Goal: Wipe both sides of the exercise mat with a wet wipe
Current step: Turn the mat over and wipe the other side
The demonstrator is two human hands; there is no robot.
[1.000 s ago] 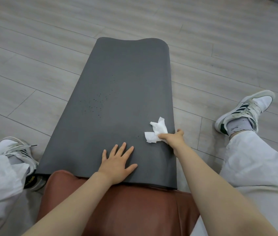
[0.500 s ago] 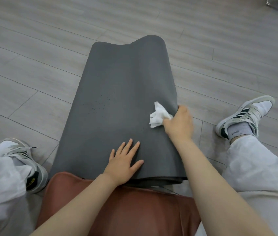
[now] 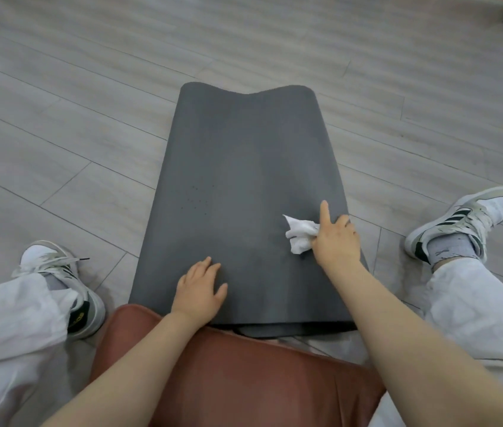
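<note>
From the head camera, the grey exercise mat (image 3: 244,192) lies folded on the wood-look floor (image 3: 90,87) between the person's spread legs, its near end by the edge of a brown cushioned seat (image 3: 244,374), with a second layer showing beneath that end. The left hand (image 3: 200,288) lies flat on the mat's near end, fingers loosely spread and holding nothing. The right hand (image 3: 336,238) sits at the mat's right edge, its thumb and curled fingers pinching a crumpled white wet wipe (image 3: 301,234) against the surface while the index finger points straight out over the mat. A few small dark specks (image 3: 196,197) dot the middle of the upper face. To wipe well here, the left palm should probably keep pressing so the mat does not creep, and the wipe would cover more if flattened under the fingers instead of bunched. Overlapping strokes from the right edge across the specks toward the left would likely clean this face; the underside looks yet to be done. White sneakers (image 3: 472,223) flank the mat.
</note>
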